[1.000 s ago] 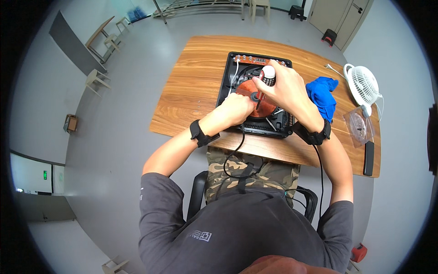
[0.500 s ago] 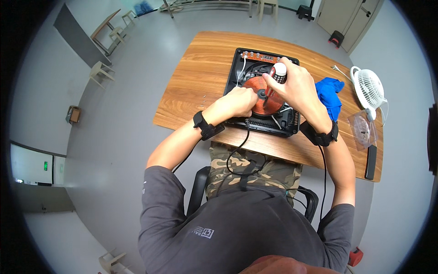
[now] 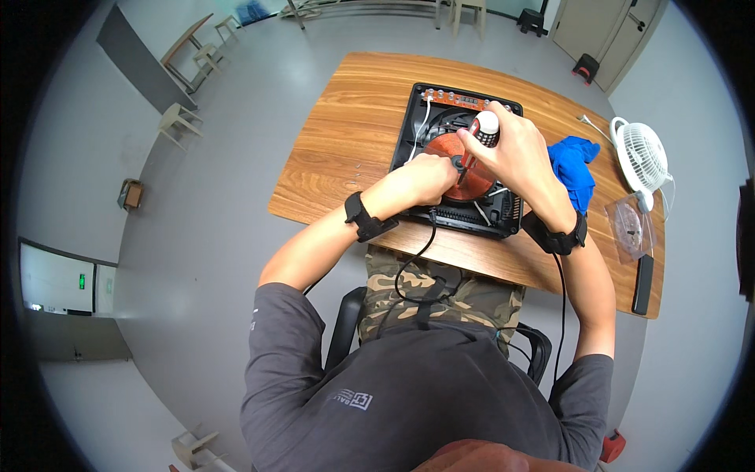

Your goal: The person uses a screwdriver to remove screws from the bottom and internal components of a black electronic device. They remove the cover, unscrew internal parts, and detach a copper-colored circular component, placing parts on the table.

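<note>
An opened induction cooker point(image 3: 403, 126) lies on the table, its black casing holding a round copper coil point(image 3: 474, 186) and an orange circuit board point(image 3: 456, 99) along the far edge. My right hand point(image 3: 525, 157) is wrapped round a screwdriver point(image 3: 487, 124) with a white-capped, red and black handle. Its shaft points down toward the coil's middle; the tip's exact contact is hard to see. My left hand point(image 3: 430, 179) is closed over the coil's left side, fingers near its centre by the shaft. Whatever those fingers pinch is hidden.
Right of the cooker lies a blue cloth point(image 3: 574, 169). Beyond it are a white fan point(image 3: 641, 153), a clear plastic bag point(image 3: 629, 228) with small parts and a black bar point(image 3: 643, 285). A black cable point(image 3: 431, 236) hangs over the table's near edge.
My left hand has shifted slightly right, closer to the coil's centre. My right hand keeps its hold on the screwdriver. The whole view has moved a little.
</note>
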`<state>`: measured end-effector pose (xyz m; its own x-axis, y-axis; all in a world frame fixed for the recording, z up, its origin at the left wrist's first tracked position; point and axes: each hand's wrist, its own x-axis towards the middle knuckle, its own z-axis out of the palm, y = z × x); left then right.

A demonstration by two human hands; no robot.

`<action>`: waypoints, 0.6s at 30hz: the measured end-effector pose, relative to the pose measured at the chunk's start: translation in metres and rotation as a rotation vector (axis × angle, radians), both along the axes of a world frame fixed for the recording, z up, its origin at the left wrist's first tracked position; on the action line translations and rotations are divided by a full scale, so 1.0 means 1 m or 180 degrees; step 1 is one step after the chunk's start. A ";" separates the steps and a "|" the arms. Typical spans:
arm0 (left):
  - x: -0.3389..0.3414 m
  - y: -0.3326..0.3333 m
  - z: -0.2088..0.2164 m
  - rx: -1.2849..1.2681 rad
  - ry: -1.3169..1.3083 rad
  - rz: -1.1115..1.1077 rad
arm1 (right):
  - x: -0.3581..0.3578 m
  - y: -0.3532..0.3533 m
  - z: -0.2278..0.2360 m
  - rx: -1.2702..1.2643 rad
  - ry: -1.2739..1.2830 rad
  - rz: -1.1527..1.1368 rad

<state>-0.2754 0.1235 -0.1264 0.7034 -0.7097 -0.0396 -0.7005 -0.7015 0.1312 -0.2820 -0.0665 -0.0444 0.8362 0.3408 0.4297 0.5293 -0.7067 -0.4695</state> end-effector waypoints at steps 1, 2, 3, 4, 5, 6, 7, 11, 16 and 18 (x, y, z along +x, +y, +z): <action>0.001 0.001 -0.003 -0.0028 -0.0041 -0.0030 | 0.000 0.000 -0.001 0.0004 -0.0018 -0.0001; 0.002 0.001 -0.005 -0.0054 -0.0082 -0.0059 | 0.001 0.000 -0.002 0.0008 -0.0036 -0.0002; 0.003 0.000 0.001 0.0125 0.0107 0.0107 | 0.001 -0.001 -0.003 0.0013 -0.0052 -0.0005; 0.009 0.004 0.002 -0.0020 0.0422 0.0158 | 0.001 -0.001 -0.003 0.0021 -0.0068 0.0003; 0.014 0.007 0.004 -0.0041 0.0681 0.0183 | 0.001 -0.002 -0.004 0.0029 -0.0084 0.0011; 0.017 0.009 0.005 -0.0065 0.0939 0.0201 | 0.002 -0.002 -0.004 0.0034 -0.0102 0.0013; 0.015 0.007 0.006 0.0041 0.0763 0.0211 | 0.001 -0.003 -0.004 0.0039 -0.0063 0.0005; 0.001 -0.004 -0.001 0.0205 0.0104 0.0039 | 0.002 -0.003 -0.003 0.0030 0.0017 -0.0006; -0.001 -0.010 -0.001 0.0276 0.0071 0.0112 | 0.002 -0.005 -0.005 0.0032 -0.0057 0.0048; 0.010 -0.004 0.008 0.0247 0.0377 0.0285 | 0.003 -0.006 -0.006 0.0039 -0.0166 0.0077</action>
